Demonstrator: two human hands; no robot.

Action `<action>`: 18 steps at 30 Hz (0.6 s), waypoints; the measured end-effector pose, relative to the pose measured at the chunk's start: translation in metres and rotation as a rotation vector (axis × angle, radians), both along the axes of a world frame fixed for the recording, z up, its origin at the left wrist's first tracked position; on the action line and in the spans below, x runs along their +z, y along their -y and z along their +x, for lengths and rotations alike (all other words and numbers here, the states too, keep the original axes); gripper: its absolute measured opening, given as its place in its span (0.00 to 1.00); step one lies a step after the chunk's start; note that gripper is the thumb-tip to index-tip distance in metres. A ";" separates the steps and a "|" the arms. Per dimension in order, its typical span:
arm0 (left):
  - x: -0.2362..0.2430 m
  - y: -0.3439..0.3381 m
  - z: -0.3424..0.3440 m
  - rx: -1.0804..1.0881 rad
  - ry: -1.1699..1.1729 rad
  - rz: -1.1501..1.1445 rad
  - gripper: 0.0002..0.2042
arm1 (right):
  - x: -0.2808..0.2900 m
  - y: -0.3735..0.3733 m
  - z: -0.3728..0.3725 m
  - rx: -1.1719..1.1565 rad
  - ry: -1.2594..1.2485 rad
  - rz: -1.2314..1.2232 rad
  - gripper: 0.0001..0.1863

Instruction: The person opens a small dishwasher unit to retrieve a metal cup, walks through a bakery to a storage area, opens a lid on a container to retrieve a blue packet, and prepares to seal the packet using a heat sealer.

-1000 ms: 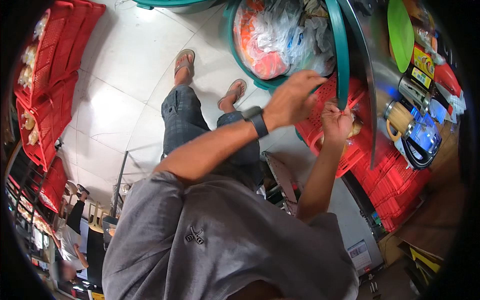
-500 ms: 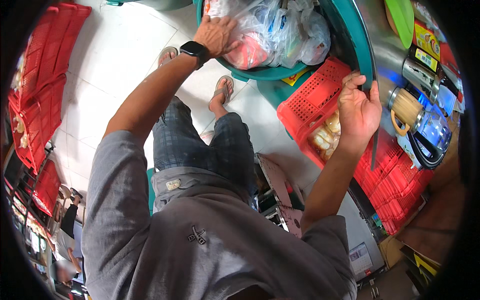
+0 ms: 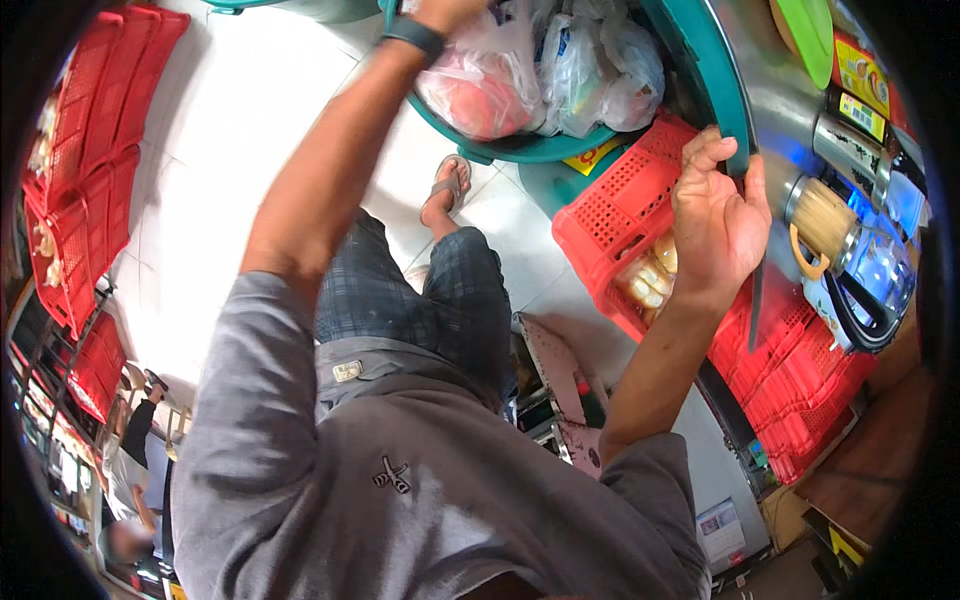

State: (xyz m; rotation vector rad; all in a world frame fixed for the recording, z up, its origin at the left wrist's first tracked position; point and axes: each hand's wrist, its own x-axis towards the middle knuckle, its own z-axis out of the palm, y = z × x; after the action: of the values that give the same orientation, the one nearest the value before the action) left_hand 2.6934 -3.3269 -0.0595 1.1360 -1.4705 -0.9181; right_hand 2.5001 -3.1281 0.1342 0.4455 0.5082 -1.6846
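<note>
Beyond the right hand's (image 3: pixel 722 228) grip, a round green tub (image 3: pixel 545 149), upper part cut off by the frame. In that grip, a green lid (image 3: pixel 722 90), lower end caught between thumb and curled fingers, tilted on edge presumably to keep the tub uncovered. Just left of the grip, a red perforated crate (image 3: pixel 620 205). Farther left, inside the tub, translucent plastic bags (image 3: pixel 600 85); above these, the left hand (image 3: pixel 452 12), blurred, cropped, impossible to tell whether clenched or grasping. Below the grip, glossy buns (image 3: pixel 648 284), partly hidden by the right forearm.
</note>
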 end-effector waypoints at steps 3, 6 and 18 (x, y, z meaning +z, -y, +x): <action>-0.001 -0.068 -0.084 -0.138 0.244 0.141 0.22 | 0.000 0.010 0.006 0.011 0.049 -0.011 0.23; 0.001 -0.124 -0.120 -0.361 0.408 -0.035 0.25 | 0.006 0.014 0.013 0.032 0.103 -0.017 0.24; -0.028 -0.011 -0.016 -0.431 0.769 -0.528 0.23 | 0.002 0.013 0.014 0.017 0.070 -0.027 0.25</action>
State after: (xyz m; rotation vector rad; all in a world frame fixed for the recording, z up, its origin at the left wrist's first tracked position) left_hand 2.6770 -3.3159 -0.0875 0.8028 -2.4727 -0.2957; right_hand 2.5140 -3.1411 0.1365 0.4773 0.4370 -1.6519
